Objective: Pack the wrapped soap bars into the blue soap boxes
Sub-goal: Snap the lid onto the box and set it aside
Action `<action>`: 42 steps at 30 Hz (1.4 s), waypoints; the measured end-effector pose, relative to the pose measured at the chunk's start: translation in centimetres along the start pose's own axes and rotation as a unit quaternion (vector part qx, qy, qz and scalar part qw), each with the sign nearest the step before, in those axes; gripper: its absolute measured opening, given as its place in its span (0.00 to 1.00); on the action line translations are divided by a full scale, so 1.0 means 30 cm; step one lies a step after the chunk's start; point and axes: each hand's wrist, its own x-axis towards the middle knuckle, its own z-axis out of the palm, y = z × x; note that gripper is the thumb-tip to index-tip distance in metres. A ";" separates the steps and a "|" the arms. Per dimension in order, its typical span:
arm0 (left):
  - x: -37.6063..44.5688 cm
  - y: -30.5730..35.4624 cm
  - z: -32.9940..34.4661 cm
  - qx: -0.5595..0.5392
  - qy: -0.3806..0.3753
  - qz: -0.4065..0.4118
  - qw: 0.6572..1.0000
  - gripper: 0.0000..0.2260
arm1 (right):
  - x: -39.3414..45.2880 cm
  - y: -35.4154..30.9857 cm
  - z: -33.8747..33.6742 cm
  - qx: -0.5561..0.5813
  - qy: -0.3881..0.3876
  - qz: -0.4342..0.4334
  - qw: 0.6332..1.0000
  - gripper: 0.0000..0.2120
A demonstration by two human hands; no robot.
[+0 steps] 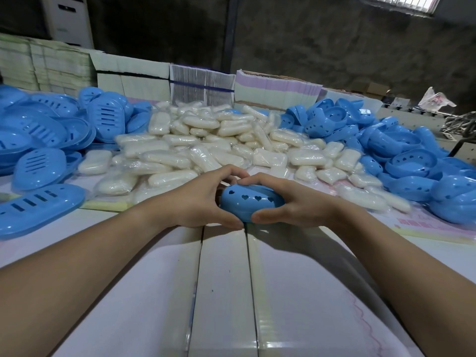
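Observation:
A closed blue soap box (251,202) with heart-shaped holes along its side rests just above the table in the middle of the view. My left hand (203,199) clasps its left end and my right hand (286,202) clasps its right end, thumbs in front and fingers over the back. What the box holds is hidden. Behind my hands lies a big heap of wrapped white soap bars (206,148). Slotted blue lids (41,143) are piled on the left. Blue bases with heart holes (401,155) are piled on the right.
Bundles of flat cardboard (203,86) stand along the far side of the table. Pale flat sheets (224,287) cover the table in front of me. A white plastic bag (435,99) and metal parts sit at the far right.

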 end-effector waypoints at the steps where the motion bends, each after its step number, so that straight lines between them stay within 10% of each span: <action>1: 0.001 -0.002 -0.001 0.007 0.000 -0.001 1.000 0.34 | -0.002 -0.005 0.003 -0.016 0.000 -0.005 1.000 0.26; 10: -0.003 -0.004 -0.008 0.060 0.007 -0.004 0.998 0.34 | 0.001 -0.063 0.050 -0.342 0.039 0.029 0.938 0.33; 23: -0.007 -0.003 0.002 0.166 0.019 0.023 0.986 0.36 | -0.009 -0.043 0.015 -0.278 0.113 -0.044 0.953 0.26; 33: -0.007 0.009 0.005 0.210 0.022 0.037 0.977 0.12 | 0.001 -0.034 0.005 -0.296 0.106 -0.052 0.948 0.26; 42: -0.005 -0.004 0.012 0.190 0.046 0.046 0.980 0.14 | 0.000 -0.025 0.002 -0.232 0.104 -0.048 0.966 0.25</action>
